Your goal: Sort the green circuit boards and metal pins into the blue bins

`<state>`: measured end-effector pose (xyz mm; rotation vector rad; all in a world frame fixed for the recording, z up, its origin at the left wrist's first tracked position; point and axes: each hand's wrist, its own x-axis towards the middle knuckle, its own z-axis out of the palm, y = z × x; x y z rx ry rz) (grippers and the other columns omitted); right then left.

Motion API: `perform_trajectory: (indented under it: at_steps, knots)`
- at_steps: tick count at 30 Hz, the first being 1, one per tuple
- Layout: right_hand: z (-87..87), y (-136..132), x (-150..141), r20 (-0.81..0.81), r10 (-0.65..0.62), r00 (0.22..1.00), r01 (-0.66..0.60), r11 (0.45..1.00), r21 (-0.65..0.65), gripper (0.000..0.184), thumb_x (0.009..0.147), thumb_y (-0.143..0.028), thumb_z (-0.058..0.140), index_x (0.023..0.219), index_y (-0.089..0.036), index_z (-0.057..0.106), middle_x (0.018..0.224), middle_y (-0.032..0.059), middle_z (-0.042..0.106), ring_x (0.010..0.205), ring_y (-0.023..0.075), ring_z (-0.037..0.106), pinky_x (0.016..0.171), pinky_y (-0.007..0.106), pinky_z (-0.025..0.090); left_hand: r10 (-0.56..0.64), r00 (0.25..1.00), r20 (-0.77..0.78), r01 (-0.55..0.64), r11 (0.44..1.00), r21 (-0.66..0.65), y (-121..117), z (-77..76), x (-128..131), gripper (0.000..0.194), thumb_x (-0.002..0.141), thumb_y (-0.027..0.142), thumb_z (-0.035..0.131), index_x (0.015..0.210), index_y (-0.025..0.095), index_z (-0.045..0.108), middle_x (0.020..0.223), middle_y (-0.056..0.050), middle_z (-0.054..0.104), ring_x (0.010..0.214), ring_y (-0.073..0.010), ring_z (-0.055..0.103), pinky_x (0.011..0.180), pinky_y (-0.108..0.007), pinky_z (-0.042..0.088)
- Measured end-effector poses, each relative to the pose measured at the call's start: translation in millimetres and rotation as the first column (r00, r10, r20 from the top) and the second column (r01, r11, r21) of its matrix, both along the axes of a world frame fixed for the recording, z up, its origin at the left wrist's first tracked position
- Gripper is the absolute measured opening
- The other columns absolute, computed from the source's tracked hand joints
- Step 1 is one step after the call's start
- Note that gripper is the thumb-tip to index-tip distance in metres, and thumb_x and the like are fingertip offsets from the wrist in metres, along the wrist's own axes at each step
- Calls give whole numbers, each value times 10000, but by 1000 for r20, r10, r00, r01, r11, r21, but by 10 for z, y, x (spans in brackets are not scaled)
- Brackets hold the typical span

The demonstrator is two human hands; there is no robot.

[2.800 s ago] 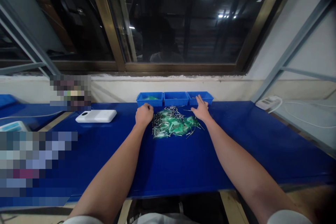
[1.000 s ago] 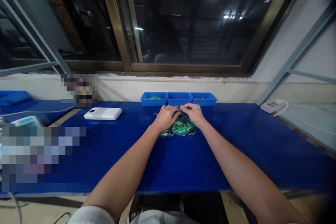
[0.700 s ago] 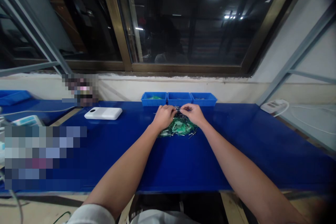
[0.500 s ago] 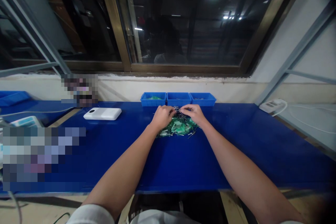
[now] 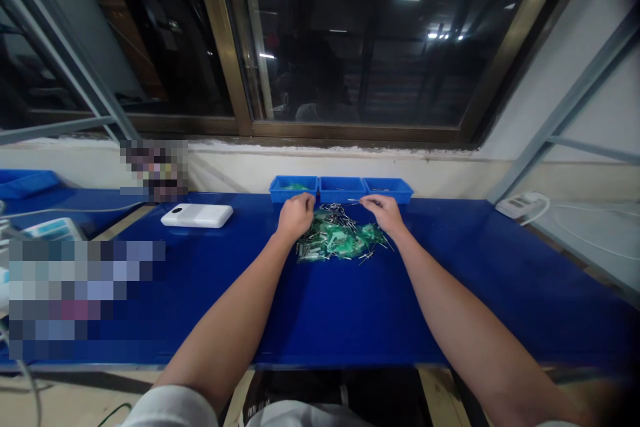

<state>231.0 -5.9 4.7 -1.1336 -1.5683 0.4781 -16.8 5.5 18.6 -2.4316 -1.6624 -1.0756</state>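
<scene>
My right hand (image 5: 385, 212) pinches a thin metal pin (image 5: 353, 201) that points left from the fingertips, just in front of the right blue bin (image 5: 387, 196). My left hand (image 5: 297, 215) is closed at the pile's left edge, below the left blue bin (image 5: 294, 197); what its fingers hold, if anything, I cannot make out. Between the hands lies a heap of loose metal pins (image 5: 340, 215), with green plastic packets (image 5: 345, 240) and pale pieces among it on the blue table (image 5: 345, 313).
A middle blue bin (image 5: 343, 193) joins the row against the wall. A white power bank (image 5: 197, 215) lies to the left. On the far right is a white power strip (image 5: 523, 205) with a cable. Grey metal struts (image 5: 575, 103) rise at both sides.
My hands have parted from over the pile: the left moved left, the right moved right with a pin in its fingers. More of the loose pins now show.
</scene>
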Motion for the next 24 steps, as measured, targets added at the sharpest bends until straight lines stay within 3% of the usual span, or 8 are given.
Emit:
perform_trajectory:
  at_steps: [4, 9, 16, 20, 24]
  knots:
    - [-52, 68, 174, 128, -232, 964, 224, 972, 75, 261, 704, -329, 558, 869, -194, 710, 863, 48, 705, 762, 204, 582, 779, 358, 450, 253, 967, 11, -249, 960, -127, 96, -10, -178, 347, 897, 293, 307, 890, 200, 642, 834, -85, 682, 814, -238, 627, 692, -292, 412]
    - [-70, 103, 288, 146, -407, 902, 393, 912, 115, 372, 683, -291, 540, 1009, -179, 678, 939, 68, 690, 839, 226, 545, 834, 379, 435, 373, 926, -53, -376, 905, -199, 175, -49, -300, 419, 890, 336, 278, 838, 180, 664, 878, -133, 686, 870, -283, 626, 743, -334, 427]
    - [-98, 135, 342, 228, -473, 851, 475, 879, 51, 435, 678, -258, 547, 1098, -188, 633, 1039, 78, 663, 1065, 276, 464, 952, 440, 366, 331, 939, -91, -343, 917, -206, 203, -112, -327, 417, 868, 451, 354, 754, 207, 672, 805, -102, 693, 873, -270, 634, 758, -321, 443]
    - [-134, 151, 353, 259, -459, 850, 472, 881, 13, 468, 679, -258, 564, 1141, -202, 610, 1098, 87, 636, 1117, 288, 430, 958, 459, 347, 313, 948, -52, -317, 923, -217, 233, -132, -340, 365, 854, 428, 403, 748, 212, 677, 801, -93, 698, 857, -264, 639, 764, -324, 454]
    - [-176, 157, 346, 303, -414, 858, 435, 900, -3, 585, 650, -257, 605, 1232, -265, 544, 1331, 62, 488, 1184, 315, 385, 968, 499, 309, 290, 957, 16, -279, 931, -234, 274, -168, -353, 245, 818, 327, 479, 869, 208, 687, 894, -74, 707, 930, -246, 632, 820, -302, 455]
